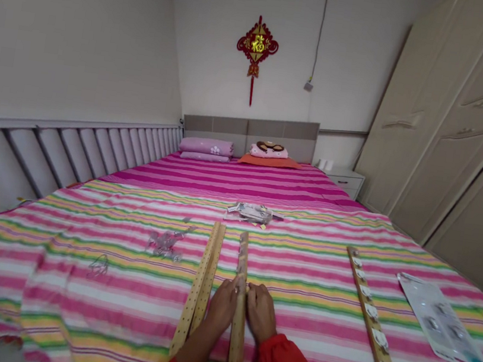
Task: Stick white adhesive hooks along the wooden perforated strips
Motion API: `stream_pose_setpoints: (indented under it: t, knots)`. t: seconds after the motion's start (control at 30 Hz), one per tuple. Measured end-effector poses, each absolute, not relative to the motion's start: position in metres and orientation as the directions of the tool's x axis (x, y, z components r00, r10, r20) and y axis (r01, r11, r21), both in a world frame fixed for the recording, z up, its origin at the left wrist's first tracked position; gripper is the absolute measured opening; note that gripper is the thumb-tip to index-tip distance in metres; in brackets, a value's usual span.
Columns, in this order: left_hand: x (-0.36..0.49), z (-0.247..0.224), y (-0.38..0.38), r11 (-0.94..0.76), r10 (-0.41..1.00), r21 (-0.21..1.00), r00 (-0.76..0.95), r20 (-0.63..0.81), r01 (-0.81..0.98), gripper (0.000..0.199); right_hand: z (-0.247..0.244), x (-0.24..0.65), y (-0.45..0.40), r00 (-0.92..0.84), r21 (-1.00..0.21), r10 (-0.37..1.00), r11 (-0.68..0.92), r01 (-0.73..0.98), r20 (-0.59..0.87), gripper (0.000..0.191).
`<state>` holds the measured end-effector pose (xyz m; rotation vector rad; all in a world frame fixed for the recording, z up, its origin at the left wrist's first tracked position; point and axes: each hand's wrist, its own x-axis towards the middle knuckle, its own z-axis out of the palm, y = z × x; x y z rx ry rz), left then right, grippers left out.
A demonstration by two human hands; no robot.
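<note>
In the head view, a narrow wooden strip [237, 339] lies lengthwise on the striped sheet between my hands. Clear, shiny pieces sit along its far half; their kind is too blurred to tell. My left hand [223, 305] is closed at the strip's left edge, near its middle. Facing it, my right hand [261, 312] has curled fingers pressed to the right edge. Anything small between the fingertips is hidden. Left of my left hand, two wooden strips with rows of holes [195, 294] lie side by side. Farther right rests another wooden strip [365, 309] bearing several round white-and-metal pieces.
Crumpled clear plastic [165, 243] and a thin wire-like tangle [98, 266] lie to the left. A plastic packet [250, 212] is beyond the strips. At the right is a clear blister pack [441, 323]. A bed rail [79, 149] borders the left; a wardrobe [456, 127] stands right.
</note>
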<state>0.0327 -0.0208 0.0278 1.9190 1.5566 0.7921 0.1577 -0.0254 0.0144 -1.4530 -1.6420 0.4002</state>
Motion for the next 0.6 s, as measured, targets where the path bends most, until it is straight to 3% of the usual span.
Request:
stream_pose_setpoints:
  t: [0.2,0.43,0.6]
  knots:
    - [0.037,0.031,-0.026,-0.147,0.989,0.655,0.104,0.103,0.741,0.042,0.0,0.162,-0.021,0.198,-0.805,0.883,0.269,0.529,0.426,0.045]
    - [0.032,0.027,-0.023,-0.149,0.987,0.858,0.024,0.158,0.491,0.045,0.003,0.164,-0.024,0.182,-0.852,0.882,0.338,0.399,0.435,0.043]
    - [0.014,0.041,-0.03,-0.127,0.99,0.924,-0.011,0.14,0.361,0.04,-0.004,0.166,-0.024,0.242,-0.888,0.878,0.329,0.322,0.413,0.039]
